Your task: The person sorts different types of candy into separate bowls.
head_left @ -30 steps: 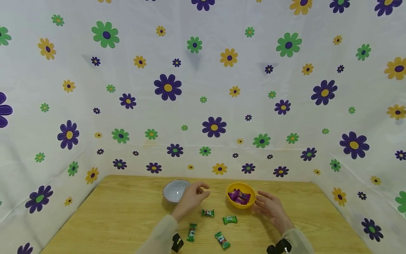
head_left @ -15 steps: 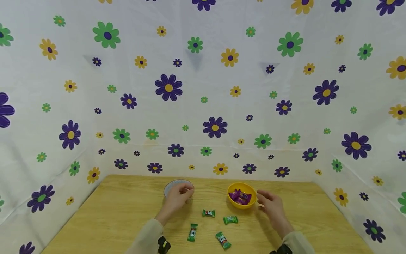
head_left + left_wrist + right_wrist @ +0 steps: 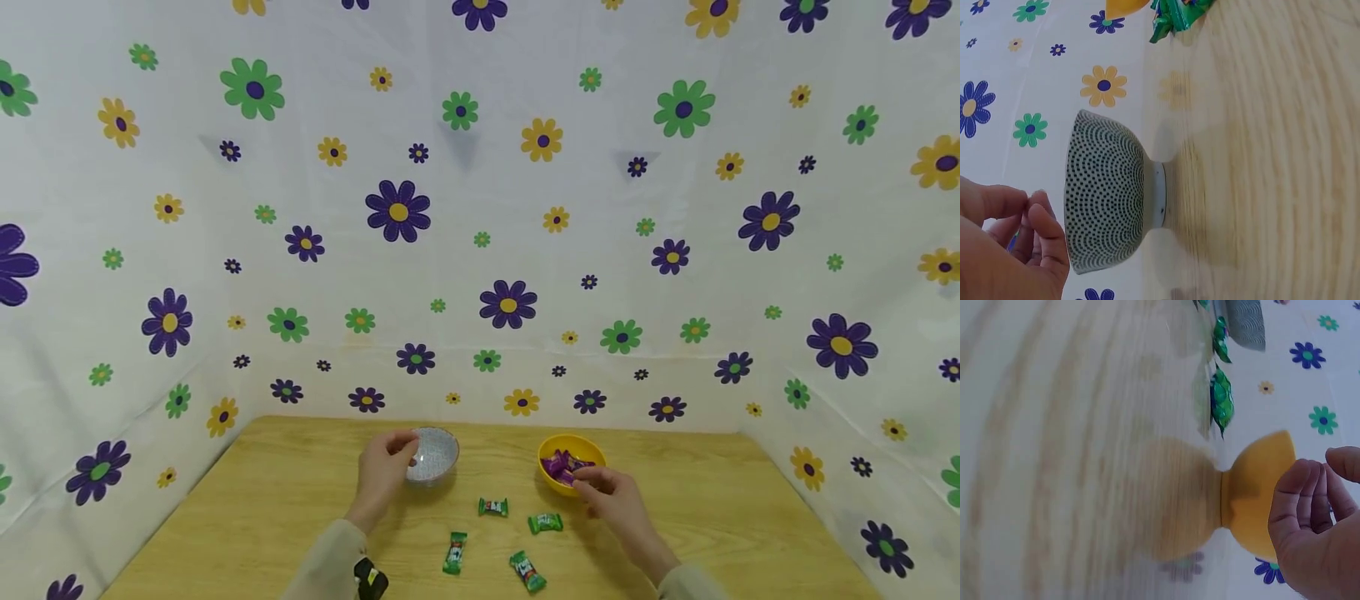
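My left hand (image 3: pixel 382 475) is at the left side of a pale bowl (image 3: pixel 438 457) with a dotted outer wall. The left wrist view shows its fingers loosely bent just above the rim, nothing visible between them; whether they touch the rim I cannot tell. Over the front right rim of a yellow bowl (image 3: pixel 579 443) is my right hand (image 3: pixel 617 507), thumb and bent fingers a little apart. Several purple-wrapped candies (image 3: pixel 557 461) lie inside that bowl, partly hidden by the right fingertips. In the right wrist view the hand (image 3: pixel 1316 531) covers part of the yellow bowl (image 3: pixel 1254 487).
Several green-wrapped candies lie on the wooden table (image 3: pixel 277 500) in front of the bowls, among them one candy (image 3: pixel 492 507) between the bowls and another candy (image 3: pixel 528 572) near the front edge. A flower-print cloth (image 3: pixel 465 250) stands behind and at both sides.
My left hand has moved left across the pale bowl, from its right side to its left. My right hand has shifted left from beside the yellow bowl to over its front rim.
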Available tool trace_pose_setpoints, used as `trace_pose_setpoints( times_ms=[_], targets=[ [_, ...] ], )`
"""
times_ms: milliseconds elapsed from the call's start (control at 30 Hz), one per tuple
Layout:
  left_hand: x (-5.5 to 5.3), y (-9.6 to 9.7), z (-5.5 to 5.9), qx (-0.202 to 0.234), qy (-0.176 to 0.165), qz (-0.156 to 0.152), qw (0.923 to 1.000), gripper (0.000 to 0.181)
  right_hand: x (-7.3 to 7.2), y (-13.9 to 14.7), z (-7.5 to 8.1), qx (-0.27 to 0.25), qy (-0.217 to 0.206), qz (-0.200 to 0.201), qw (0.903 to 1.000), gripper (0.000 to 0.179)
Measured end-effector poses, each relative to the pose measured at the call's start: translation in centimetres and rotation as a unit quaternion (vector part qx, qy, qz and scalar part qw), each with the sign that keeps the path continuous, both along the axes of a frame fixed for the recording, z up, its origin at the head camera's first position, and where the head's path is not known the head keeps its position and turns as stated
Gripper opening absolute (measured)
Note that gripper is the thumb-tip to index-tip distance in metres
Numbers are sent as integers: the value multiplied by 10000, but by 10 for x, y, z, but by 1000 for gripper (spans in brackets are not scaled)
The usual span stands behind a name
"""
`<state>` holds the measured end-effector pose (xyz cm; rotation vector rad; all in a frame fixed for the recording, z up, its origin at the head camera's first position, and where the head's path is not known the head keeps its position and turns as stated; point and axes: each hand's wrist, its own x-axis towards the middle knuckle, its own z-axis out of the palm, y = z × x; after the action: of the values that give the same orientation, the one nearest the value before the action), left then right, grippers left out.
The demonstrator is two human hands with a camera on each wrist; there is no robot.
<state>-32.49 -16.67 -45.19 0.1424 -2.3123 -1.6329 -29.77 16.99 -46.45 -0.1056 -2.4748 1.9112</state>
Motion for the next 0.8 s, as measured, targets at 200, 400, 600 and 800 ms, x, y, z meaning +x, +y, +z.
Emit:
trace_pose_setpoints(
  times_ms=[200, 400, 600, 800],
  targets=[
    [-7, -15, -1, 1044, -268, -94, 9941, 26, 6, -8, -4, 145, -156, 841, 9962, 27],
    [-12, -31, -2, 1075, -511, 103, 9928, 29, 8, -14, -9, 420, -489, 1693, 9835, 34],
    [-15, -44, -9, 1085, -836, 1, 9906, 35, 15, -20, -10, 829, -903, 2639, 9567, 29],
    [-20, -52, -15, 1218, -1280, -344, 9837, 38, 19, -23, -13, 1066, -827, 2907, 9473, 25]
  ],
)
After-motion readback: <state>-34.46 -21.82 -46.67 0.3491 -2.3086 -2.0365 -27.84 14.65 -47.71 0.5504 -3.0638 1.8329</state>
